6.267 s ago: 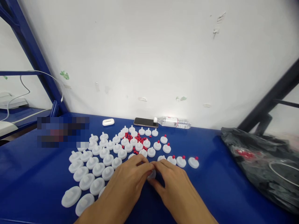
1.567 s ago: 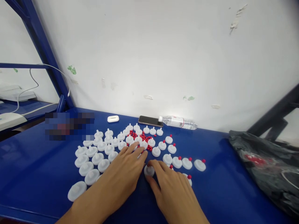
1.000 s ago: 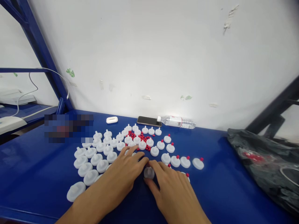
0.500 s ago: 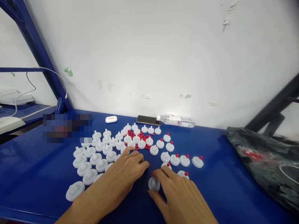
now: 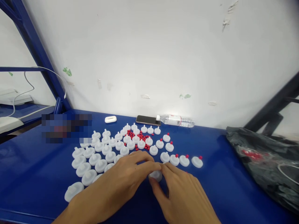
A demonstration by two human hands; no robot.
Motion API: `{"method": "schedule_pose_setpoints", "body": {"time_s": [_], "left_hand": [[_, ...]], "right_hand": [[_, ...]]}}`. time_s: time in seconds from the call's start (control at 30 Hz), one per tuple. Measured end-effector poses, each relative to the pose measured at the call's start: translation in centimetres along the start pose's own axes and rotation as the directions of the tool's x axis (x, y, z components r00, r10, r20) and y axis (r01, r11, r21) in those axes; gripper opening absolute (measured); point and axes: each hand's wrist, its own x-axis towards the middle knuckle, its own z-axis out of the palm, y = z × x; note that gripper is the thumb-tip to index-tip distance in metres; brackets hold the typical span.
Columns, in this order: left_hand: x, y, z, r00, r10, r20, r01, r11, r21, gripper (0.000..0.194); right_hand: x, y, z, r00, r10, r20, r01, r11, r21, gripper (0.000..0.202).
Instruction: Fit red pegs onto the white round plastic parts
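My right hand (image 5: 184, 189) holds a white nozzled disc (image 5: 157, 176) by its edge, thumb in front and fingers behind. My left hand (image 5: 130, 177) reaches over from the left, its thumb and fingers closed together at the top of that disc. Whatever sits between those fingertips is hidden. Several more white nozzled discs (image 5: 101, 165) spread over the blue table to the left. Among the rear ones lies a pile of small red caps (image 5: 140, 136). On the right, several white discs (image 5: 184, 161) carry a red cap on the nozzle.
A phone (image 5: 148, 120), a clear bottle (image 5: 178, 120) lying on its side and a white case (image 5: 110, 119) line the wall. A dark plastic bag (image 5: 263, 168) with red pieces in clear film lies at the right edge. A blue post (image 5: 35, 46) rises at left.
My left hand has moved right, from beside the red caps to the disc in my right hand. That disc has been raised and tilted slightly, and my left fingers have closed at its top.
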Motion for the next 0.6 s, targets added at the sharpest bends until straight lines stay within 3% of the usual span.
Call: {"method": "schedule_pose_setpoints", "body": {"time_s": [0.3, 0.47, 0.6], "left_hand": [[-0.10, -0.94, 0.59, 0.993, 0.008, -0.122, -0.012, 0.999, -0.034, 0.040], [0.14, -0.58, 0.31, 0.977, 0.006, -0.212, -0.025, 0.996, -0.089, 0.026], [0.52, -0.26, 0.14, 0.970, -0.016, -0.244, -0.008, 0.995, -0.097, 0.025]], "right_hand": [[0.05, 0.18, -0.10, 0.999, 0.033, -0.012, -0.032, 0.999, 0.042, 0.020], [0.33, 0.60, -0.07, 0.997, -0.012, -0.082, 0.016, 0.998, 0.054, 0.029], [0.56, 0.68, -0.54, 0.988, -0.026, -0.155, 0.035, 0.998, 0.056, 0.020]]}}
